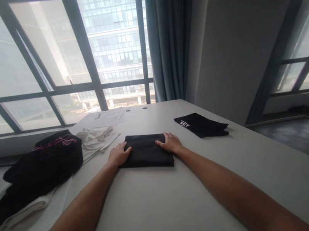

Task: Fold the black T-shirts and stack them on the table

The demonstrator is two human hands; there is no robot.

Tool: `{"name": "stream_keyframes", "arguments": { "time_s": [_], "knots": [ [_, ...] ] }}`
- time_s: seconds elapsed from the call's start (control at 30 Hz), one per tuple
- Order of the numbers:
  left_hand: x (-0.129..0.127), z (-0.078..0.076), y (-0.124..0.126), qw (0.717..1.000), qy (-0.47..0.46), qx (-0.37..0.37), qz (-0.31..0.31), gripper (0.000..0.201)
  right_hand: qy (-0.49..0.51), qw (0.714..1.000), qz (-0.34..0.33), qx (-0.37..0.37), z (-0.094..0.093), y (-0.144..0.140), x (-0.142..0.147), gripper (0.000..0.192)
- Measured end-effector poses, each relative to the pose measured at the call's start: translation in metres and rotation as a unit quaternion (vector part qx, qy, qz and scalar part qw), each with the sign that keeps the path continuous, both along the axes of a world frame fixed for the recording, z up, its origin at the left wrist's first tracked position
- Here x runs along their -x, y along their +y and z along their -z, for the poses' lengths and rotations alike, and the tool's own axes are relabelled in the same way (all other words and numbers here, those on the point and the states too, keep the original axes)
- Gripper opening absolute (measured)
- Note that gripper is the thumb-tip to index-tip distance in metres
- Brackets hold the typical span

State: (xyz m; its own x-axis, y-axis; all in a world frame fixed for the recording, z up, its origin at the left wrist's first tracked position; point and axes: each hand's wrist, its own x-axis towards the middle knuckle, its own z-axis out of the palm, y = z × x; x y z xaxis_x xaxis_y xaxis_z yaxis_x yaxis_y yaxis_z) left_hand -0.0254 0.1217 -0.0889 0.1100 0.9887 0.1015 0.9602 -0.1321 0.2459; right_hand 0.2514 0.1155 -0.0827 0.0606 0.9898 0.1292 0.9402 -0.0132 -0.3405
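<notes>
lying at the far left of the white table (157, 208) is a heap of black clothing with pink lettering (45, 164), draped over white cloth (27, 221). just beyond it sits a crumpled white garment (96, 138), and some papers (108, 119) rest near the window. moving inward, the left hand (119, 155) lies flat, fingers spread and loose, on the left edge of a folded black garment (147, 150) in the middle of the table. the right hand (170, 143) presses the garment's right edge the same way, fingers extended, not clenched around anything. farther right, well apart, lies another folded black garment with white print (201, 125).
</notes>
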Motion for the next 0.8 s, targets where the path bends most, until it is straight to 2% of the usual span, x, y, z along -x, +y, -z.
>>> {"name": "stream_keyframes", "arguments": {
  "time_s": [0.1, 0.17, 0.23, 0.33, 0.4, 0.47, 0.53, 0.63, 0.73, 0.8],
  "knots": [
    [0.000, -0.002, -0.002, 1.000, -0.001, 0.012, 0.023, 0.067, 0.029, 0.999, -0.006, -0.022, -0.006, 0.006, -0.011, 0.083],
    [-0.003, -0.004, -0.006, 0.998, -0.004, 0.026, 0.056, 0.067, 0.054, 0.999, -0.003, -0.002, -0.017, 0.009, -0.018, 0.081],
    [-0.008, -0.006, -0.011, 0.994, -0.010, 0.037, 0.098, 0.067, 0.073, 0.995, -0.021, 0.058, -0.030, 0.008, -0.025, 0.072],
    [-0.016, -0.008, -0.017, 0.989, -0.025, 0.044, 0.136, 0.067, 0.074, 0.975, -0.081, 0.192, -0.052, 0.001, -0.032, 0.054],
    [-0.019, -0.008, -0.018, 0.989, -0.042, 0.035, 0.134, 0.066, 0.074, 0.957, -0.106, 0.258, -0.063, -0.006, -0.036, 0.047],
    [-0.018, -0.008, -0.015, 0.991, -0.085, 0.010, 0.107, 0.062, 0.088, 0.951, -0.108, 0.277, -0.069, -0.010, -0.039, 0.040],
    [-0.015, -0.007, -0.011, 0.987, -0.150, -0.026, 0.058, 0.055, 0.106, 0.957, -0.104, 0.250, -0.071, -0.010, -0.042, 0.036],
    [-0.011, -0.004, -0.005, 0.975, -0.214, -0.067, 0.004, 0.048, 0.099, 0.980, -0.091, 0.146, -0.071, -0.002, -0.051, 0.038],
    [-0.012, -0.002, -0.002, 0.979, -0.195, -0.067, 0.011, 0.045, 0.031, 0.997, -0.068, 0.035, -0.073, 0.010, -0.064, 0.046],
    [-0.015, 0.000, -0.004, 0.985, -0.159, -0.067, 0.024, 0.043, -0.013, 0.999, -0.041, -0.011, -0.076, 0.016, -0.073, 0.049]
  ]
}}
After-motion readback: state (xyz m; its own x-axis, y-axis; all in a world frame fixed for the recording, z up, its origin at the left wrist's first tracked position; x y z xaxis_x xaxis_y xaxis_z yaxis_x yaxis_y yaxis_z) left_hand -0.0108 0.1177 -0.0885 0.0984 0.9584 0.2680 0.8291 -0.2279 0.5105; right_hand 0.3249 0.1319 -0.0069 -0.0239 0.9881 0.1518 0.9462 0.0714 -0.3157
